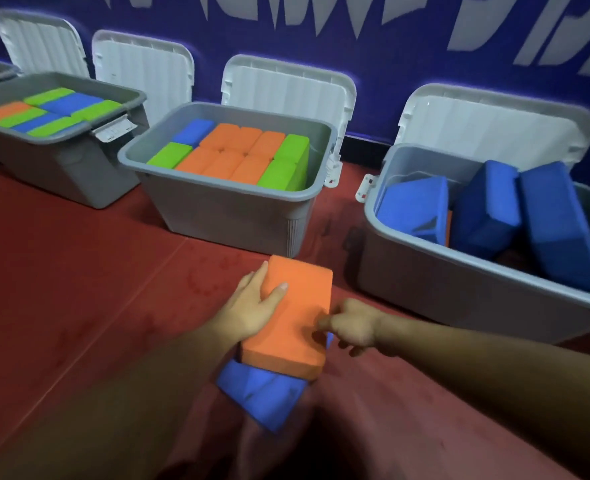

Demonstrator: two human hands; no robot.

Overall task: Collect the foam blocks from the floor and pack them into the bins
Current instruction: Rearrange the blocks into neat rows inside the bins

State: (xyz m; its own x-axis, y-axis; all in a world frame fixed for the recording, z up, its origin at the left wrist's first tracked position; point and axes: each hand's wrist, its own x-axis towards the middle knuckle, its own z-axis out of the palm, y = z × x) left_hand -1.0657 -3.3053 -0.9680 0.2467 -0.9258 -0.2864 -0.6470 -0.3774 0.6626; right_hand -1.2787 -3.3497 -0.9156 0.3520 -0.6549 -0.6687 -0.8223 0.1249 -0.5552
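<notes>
Two hands are holding a small stack in the lower centre of the frame: an orange block [293, 306] is lying on a blue block [262, 393]; the left hand [252, 306] is clasping the orange block's left edge, thumb lying across its top face; the right hand [352, 327] is pinching the right edge with curled fingers; whether either is reaching the blue block I cannot tell. The stack is sitting over the red floor [79, 271], short of the bins; carrying seems to be under way, with packing coming next. The middle bin [224, 216] is looking nearly full in neat rows; the right bin [460, 292] is holding blue blocks jumbled loosely; the next move is probably calling for choosing a gap and lowering the blocks flat. The orange block's long axis is running up the frame, its far end pointing toward the middle bin, tilting slightly right.
</notes>
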